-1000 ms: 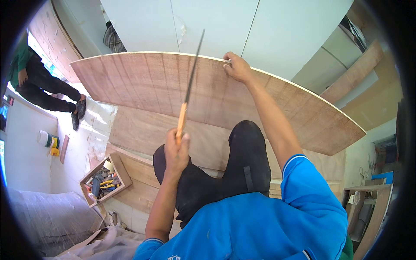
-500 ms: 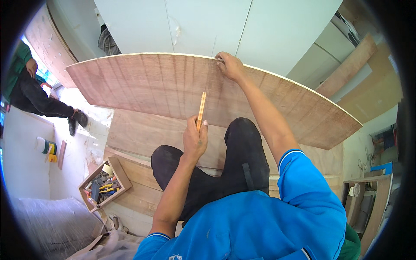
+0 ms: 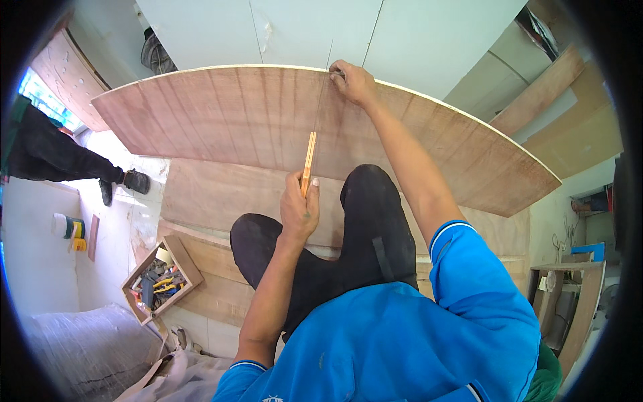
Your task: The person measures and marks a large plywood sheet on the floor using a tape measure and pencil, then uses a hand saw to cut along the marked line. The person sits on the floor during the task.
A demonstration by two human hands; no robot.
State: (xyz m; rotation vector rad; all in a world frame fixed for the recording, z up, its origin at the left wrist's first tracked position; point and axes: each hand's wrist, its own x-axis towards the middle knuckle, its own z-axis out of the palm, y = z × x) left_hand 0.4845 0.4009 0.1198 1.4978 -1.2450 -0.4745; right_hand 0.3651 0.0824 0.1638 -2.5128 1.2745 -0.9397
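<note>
My left hand (image 3: 299,208) is closed round the orange wooden handle (image 3: 309,161) of a saw, held low over my lap. Its thin blade (image 3: 318,110), seen almost edge-on, reaches up across the top edge of a long plywood board (image 3: 221,114) that stands on edge in front of my knees. Right beside the blade, the fingers of my right hand (image 3: 351,84) curl over that edge and grip it, thumb close to the saw. More plywood sheets (image 3: 207,187) lie flat under the board.
A wooden box of tools (image 3: 192,264) lies at left, near buckets (image 3: 67,226) and a plastic-wrapped bundle (image 3: 84,345). Another person's dark-trousered legs (image 3: 67,147) are at far left. White panels (image 3: 315,30) rise behind the board; a wooden frame (image 3: 576,295) is at right.
The saw has swung from a raised slant to nearly edge-on, beside my right hand on the board's edge. That hand has shifted slightly left. The other person's legs have shifted.
</note>
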